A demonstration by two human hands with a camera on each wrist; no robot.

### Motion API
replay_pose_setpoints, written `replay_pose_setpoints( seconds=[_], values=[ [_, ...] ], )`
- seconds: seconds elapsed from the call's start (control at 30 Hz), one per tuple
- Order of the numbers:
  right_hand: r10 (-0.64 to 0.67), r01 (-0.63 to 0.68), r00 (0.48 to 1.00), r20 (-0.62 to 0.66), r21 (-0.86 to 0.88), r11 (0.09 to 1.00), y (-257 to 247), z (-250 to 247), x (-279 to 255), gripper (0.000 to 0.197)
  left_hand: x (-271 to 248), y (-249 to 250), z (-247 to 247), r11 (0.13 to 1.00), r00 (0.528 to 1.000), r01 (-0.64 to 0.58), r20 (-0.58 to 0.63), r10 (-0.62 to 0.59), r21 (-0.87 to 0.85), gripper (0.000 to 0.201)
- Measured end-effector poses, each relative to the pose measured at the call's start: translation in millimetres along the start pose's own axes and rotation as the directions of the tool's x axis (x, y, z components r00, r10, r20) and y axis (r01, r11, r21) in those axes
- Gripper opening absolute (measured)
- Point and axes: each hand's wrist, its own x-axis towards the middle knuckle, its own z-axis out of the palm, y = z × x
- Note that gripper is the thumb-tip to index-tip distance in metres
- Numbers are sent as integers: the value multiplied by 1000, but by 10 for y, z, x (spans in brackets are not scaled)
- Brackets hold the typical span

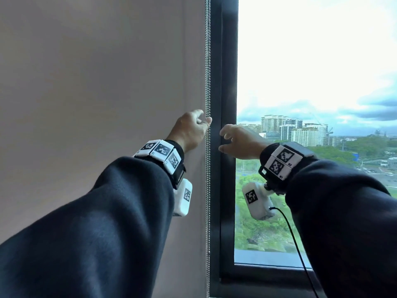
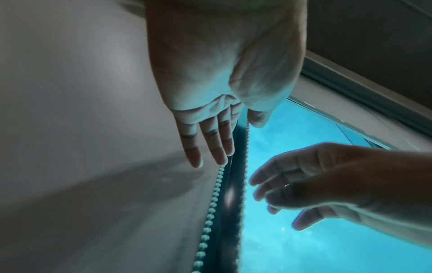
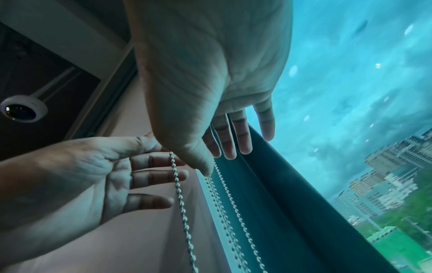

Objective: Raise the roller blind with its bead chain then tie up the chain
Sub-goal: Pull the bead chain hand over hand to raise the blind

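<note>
The silver bead chain [image 1: 207, 72] hangs straight down along the right edge of a pale beige sheet [image 1: 96, 82], which looks like the lowered roller blind. My left hand [image 1: 205, 117] is up at the chain. In the left wrist view its fingers [image 2: 210, 147] are straight, and one strand [image 2: 246, 147] runs between them and the thumb; I cannot tell if they touch it. My right hand [image 1: 222, 140] hovers just right of the chain, in front of the dark window frame [image 1: 227, 82]. Its fingers [image 3: 233, 144] are spread and hold nothing. Several chain strands [image 3: 180, 199] show in the right wrist view.
Right of the frame, the window glass [image 1: 311, 82] is uncovered and shows sky, towers and trees. A black cable [image 1: 294, 233] trails from the right wrist camera. A white dome camera [image 3: 23, 109] hangs from the ceiling. The sill [image 1: 268, 267] runs below the glass.
</note>
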Motion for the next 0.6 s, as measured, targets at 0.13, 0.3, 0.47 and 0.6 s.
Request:
replay_pose_setpoints(
  seconds=[0.13, 0.3, 0.47, 0.6],
  values=[
    [-24, 58, 986, -168, 200, 978, 90, -13, 172, 23, 141, 37, 150, 972, 997, -2, -73, -15, -235, 49],
    [6, 138, 944, -331, 412, 901, 86, -51, 313, 6, 164, 135, 220, 855, 994, -20, -106, -41, -518, 28],
    [87, 160, 942, -324, 662, 733, -27, -82, 386, 9, 199, 135, 235, 764, 993, 21, -73, -89, -645, 40],
    [86, 177, 958, -272, 804, 568, -185, -74, 437, 19, 214, 153, 194, 672, 994, 99, 36, -107, -734, 60]
  ],
)
